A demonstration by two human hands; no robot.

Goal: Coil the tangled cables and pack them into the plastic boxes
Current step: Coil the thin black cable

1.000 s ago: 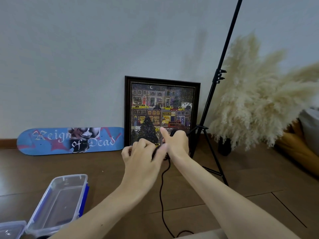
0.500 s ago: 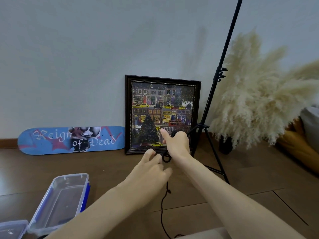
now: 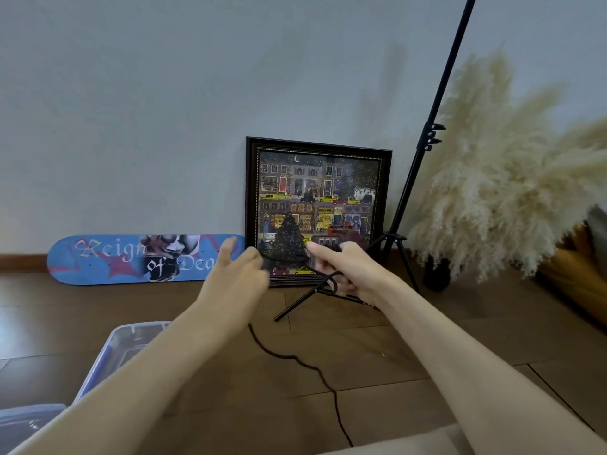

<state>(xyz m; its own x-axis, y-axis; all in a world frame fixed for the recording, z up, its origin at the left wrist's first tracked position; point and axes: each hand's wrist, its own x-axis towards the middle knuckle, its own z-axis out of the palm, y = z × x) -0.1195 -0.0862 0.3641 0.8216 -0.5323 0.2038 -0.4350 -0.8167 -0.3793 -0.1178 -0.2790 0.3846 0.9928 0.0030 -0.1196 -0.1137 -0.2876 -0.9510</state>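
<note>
Cable [image 3: 295,357] coil mostly hidden in right hand [image 3: 354,274]; box [image 3: 97,366] behind forearm.

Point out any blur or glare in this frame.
Head view: left hand smeared by motion blur, so its hold on the black cable is unclear; right hand, gripping the coil, sharper; sheen on the floor at left; pampas grass soft.

Noted at 9 o'clock: blue skateboard deck [image 3: 131,259], propped on edge against grey wall [image 3: 164,93]. At 12 o'clock: framed street-scene picture [image 3: 317,198], leaning on same wall. At 1 o'clock: black tripod stand [image 3: 433,133]. At 3 o'clock: cream pampas grass [image 3: 499,178] in dark vase [image 3: 435,277] on wooden floor [image 3: 394,339].
</note>
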